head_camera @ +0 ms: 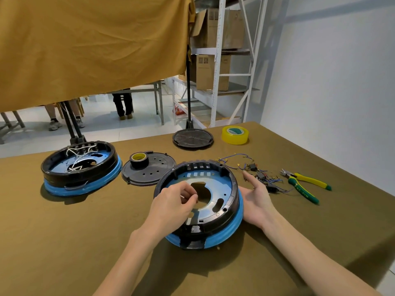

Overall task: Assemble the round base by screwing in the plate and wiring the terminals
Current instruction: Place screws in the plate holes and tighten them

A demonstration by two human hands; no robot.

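Hovering over the base (215,201), your left hand (173,201) pinches something too small to tell; your right hand (256,199), fingers relaxed, rests against its right side.

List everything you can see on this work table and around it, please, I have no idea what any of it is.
Round base: one, black on a blue ring, near middle, unwired.
Second round base: one, black and blue, left, white wires inside.
Flat cover: one, black, between the bases.
Small tape roll: one, black and yellow, on that cover.
Ribbed disc: one, black, far edge.
Large tape roll: one, yellow, far right.
Wires and terminals: a pile, blue and brass, right.
Pliers: two, yellow-green handles, right.
Shelving with cartons: behind.
Left hand: pinching something tiny over the base.
Right hand: open against the base's side.
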